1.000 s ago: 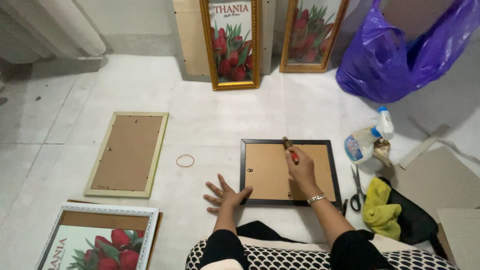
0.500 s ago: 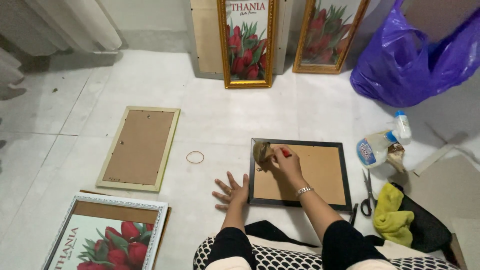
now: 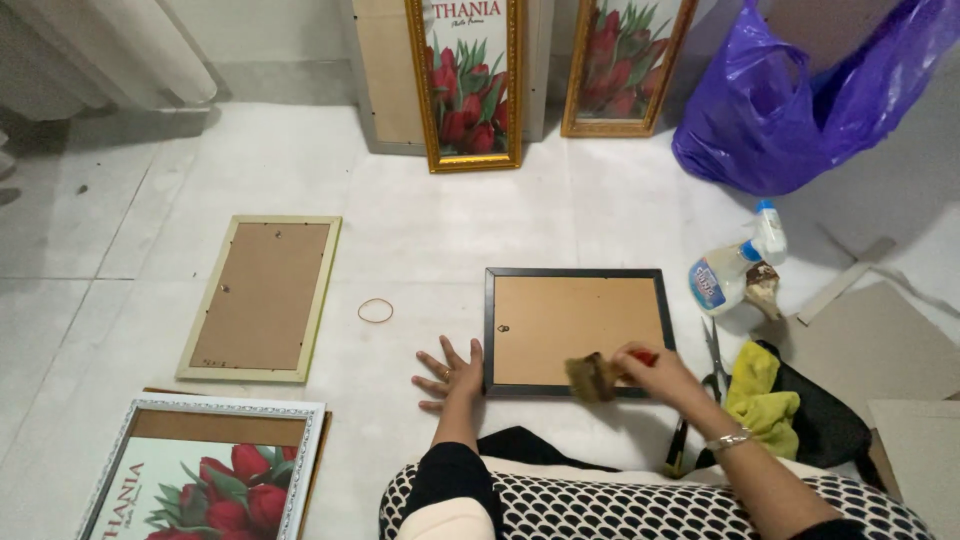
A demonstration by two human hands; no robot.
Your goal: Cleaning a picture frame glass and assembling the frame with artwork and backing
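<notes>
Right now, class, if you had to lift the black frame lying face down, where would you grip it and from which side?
Probably the far long edge of the black frame, reached from above: it lies flat, back up, and that rim is bare. The left hand presses the near left corner, and the right hand works a brush along the near edge.

Right hand (image 3: 662, 372) grips a brush (image 3: 592, 377) on the black frame's (image 3: 577, 330) near edge; left hand (image 3: 452, 372) lies flat on the floor (image 3: 420, 230), touching its corner.
</notes>
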